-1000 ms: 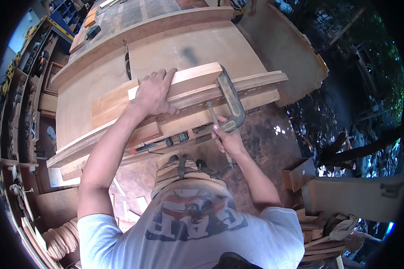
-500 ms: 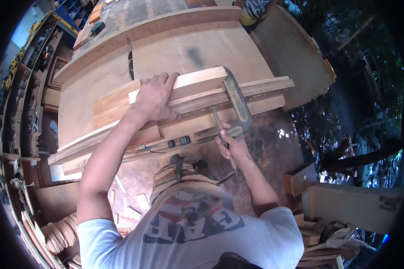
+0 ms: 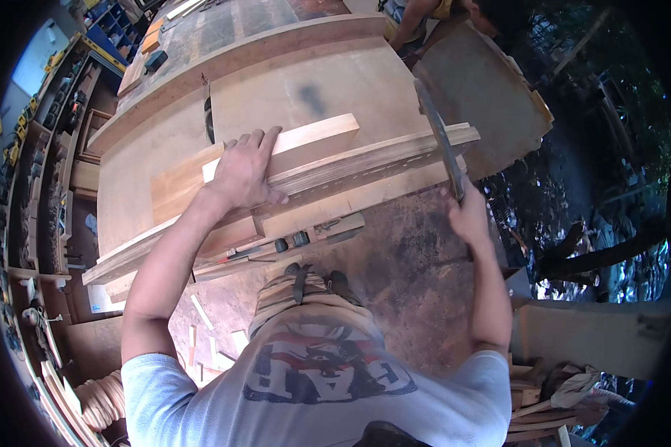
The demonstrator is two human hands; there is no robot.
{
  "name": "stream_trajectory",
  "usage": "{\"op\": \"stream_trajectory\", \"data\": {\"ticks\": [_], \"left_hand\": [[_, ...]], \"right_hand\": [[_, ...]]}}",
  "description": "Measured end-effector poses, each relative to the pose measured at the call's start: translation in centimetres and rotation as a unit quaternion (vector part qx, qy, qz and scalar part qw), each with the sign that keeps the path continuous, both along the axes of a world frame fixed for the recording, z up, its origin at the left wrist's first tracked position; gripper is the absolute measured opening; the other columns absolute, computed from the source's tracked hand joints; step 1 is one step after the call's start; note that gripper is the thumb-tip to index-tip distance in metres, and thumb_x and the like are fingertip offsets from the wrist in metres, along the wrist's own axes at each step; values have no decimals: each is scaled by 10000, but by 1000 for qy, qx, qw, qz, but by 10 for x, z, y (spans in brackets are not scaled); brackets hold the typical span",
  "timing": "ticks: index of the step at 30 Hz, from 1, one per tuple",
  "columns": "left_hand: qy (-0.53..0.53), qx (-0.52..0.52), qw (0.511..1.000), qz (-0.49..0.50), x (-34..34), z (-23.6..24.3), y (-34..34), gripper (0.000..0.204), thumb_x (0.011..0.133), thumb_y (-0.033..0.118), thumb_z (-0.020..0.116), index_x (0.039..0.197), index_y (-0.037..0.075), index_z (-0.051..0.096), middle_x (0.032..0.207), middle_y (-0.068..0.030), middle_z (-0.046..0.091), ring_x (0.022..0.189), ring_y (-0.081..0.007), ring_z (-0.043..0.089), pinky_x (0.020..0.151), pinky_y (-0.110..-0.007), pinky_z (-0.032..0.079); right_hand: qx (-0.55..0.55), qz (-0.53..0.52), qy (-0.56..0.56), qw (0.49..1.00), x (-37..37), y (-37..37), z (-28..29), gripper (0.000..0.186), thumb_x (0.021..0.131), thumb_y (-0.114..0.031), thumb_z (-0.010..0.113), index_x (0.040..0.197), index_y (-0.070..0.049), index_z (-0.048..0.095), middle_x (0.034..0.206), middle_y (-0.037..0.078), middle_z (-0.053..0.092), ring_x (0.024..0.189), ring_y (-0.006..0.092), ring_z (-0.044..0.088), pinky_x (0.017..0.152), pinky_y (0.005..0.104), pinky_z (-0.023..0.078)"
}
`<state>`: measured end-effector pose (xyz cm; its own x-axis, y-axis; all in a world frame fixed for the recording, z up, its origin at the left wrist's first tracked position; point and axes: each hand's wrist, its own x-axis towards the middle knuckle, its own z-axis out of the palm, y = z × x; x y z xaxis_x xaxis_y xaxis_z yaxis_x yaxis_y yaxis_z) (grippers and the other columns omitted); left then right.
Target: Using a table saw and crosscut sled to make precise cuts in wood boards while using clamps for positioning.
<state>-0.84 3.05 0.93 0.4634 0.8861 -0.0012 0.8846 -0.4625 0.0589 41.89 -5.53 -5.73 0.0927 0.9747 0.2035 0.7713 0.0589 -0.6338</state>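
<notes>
My left hand is closed over a pale wooden block and the laminated wooden rail it lies against. Its fingers reach over the block, and the thumb presses on the rail's near side. At the rail's right end, my right hand grips a metal C-clamp, which I see nearly edge-on. The clamp is away from the block; whether it touches the rail I cannot tell. A flat wooden piece lies left of the block on the wide wooden panel.
A dark slot runs through the panel toward a far rail. Small tools lie on the ledge before me. Another person bends at the far right. Shelves with tools line the left; offcuts lie below.
The clamp has come off the block and rail and moved right in my right hand, turning edge-on. My left hand stays on the block. The other person has leaned further into view.
</notes>
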Motion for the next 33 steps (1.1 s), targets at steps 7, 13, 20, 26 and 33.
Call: {"op": "stream_trajectory", "data": {"ticks": [7,13,20,26,33], "left_hand": [[-184,61,981,-11,-26,17,-28,1077,711,405,916,1567,20,387,1446,-250,533,1341,-436,512,1161,-505,400],[-339,99,910,219,-168,14,-85,816,869,367,837,1500,-17,490,1470,-248,570,1410,-365,521,1168,-473,416],[-243,-77,849,463,-329,-65,-102,907,917,412,806,1571,-50,380,1464,-282,581,1284,-390,627,1050,-479,518],[-248,-250,817,457,-315,-72,-54,955,886,407,840,1568,-69,371,1319,-292,670,1094,-355,726,894,-437,597],[-287,-297,829,376,-342,-95,-23,800,810,347,904,1382,-100,571,1129,-248,726,867,-283,739,773,-397,595]], "right_hand": [[-32,47,-285,957,24,176,53,726,787,9,575,1497,-139,563,1179,288,697,1129,480,649,1004,534,505],[-163,67,-328,928,32,290,30,614,798,-88,658,1396,-227,678,1209,207,721,1148,439,659,992,505,533],[-120,121,-475,863,-19,306,83,673,784,-5,642,1414,-241,659,1182,174,706,1105,420,662,925,528,531],[-18,148,-429,891,-52,356,-7,848,755,29,665,1529,-289,522,1234,110,666,1074,388,674,913,510,556],[-39,215,-439,872,-150,355,-21,903,733,-60,780,1576,-110,459,1406,140,626,1279,404,573,1101,463,475]]}}
